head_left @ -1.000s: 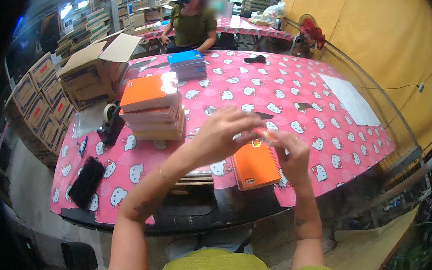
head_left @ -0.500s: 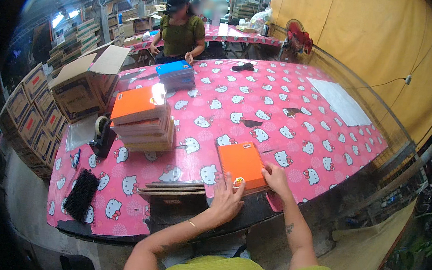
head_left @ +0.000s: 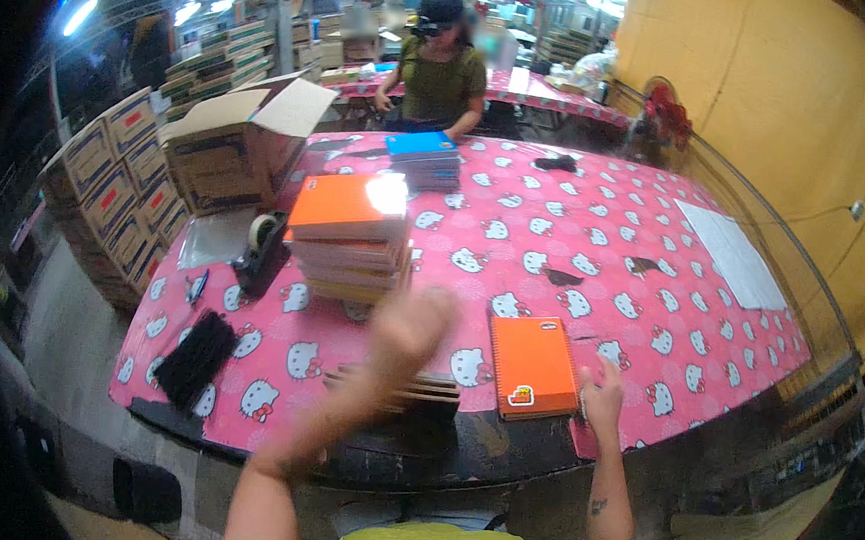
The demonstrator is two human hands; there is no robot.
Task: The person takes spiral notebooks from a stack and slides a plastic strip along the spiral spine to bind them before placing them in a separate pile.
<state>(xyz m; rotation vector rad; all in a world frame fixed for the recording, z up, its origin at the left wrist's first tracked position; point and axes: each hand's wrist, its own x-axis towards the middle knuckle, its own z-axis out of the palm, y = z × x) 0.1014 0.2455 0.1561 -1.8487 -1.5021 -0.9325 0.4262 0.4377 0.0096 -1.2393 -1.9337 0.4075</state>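
An orange spiral notebook (head_left: 534,362) lies at the near edge of the table; several may be stacked there, as its side looks thick. My right hand (head_left: 601,394) is just off its right edge, fingers apart and holding nothing that I can see. My left hand (head_left: 415,327) is smeared by motion in front of the tall stack of orange notebooks (head_left: 350,207), so its fingers cannot be read. Under my left forearm, thin brown boards (head_left: 434,393) stick out at the table edge.
A black tape dispenser (head_left: 262,258) and a bundle of black binding coils (head_left: 196,359) lie on the left. Farther off are blue notebooks (head_left: 422,147), an open carton (head_left: 228,150) and a white sheet (head_left: 730,253). A co-worker (head_left: 444,80) stands across the pink-covered table (head_left: 517,216).
My left hand has left the orange notebook and swung up and left toward the tall stack. My right hand has let go of the notebook's right edge. My view has shifted left.
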